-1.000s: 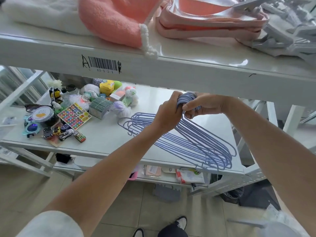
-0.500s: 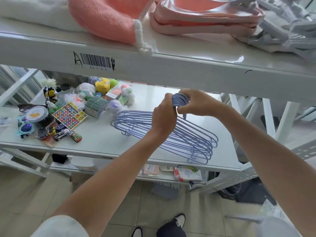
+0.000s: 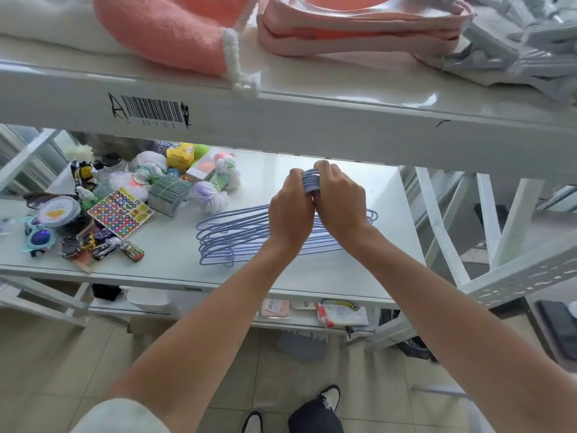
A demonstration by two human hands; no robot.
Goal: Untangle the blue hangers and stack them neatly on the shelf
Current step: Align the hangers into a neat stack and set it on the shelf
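On the middle shelf (image 3: 312, 270), the left hand (image 3: 290, 210) and right hand (image 3: 340, 204) both clamp the bunched hooks of the blue hangers (image 3: 231, 235). At 11 o'clock, the barcode label (image 3: 154, 112) reads "A3-1-2-1". At 9 o'clock lies a sticker sheet (image 3: 120, 212).

The white shelf (image 3: 343, 276) is being occupied at its middle by the blue hangers (image 3: 231, 235), lying flat. Its left end is being crowded by a sticker sheet (image 3: 120, 212), toy cars (image 3: 103, 246) and sunglasses (image 3: 39, 237).
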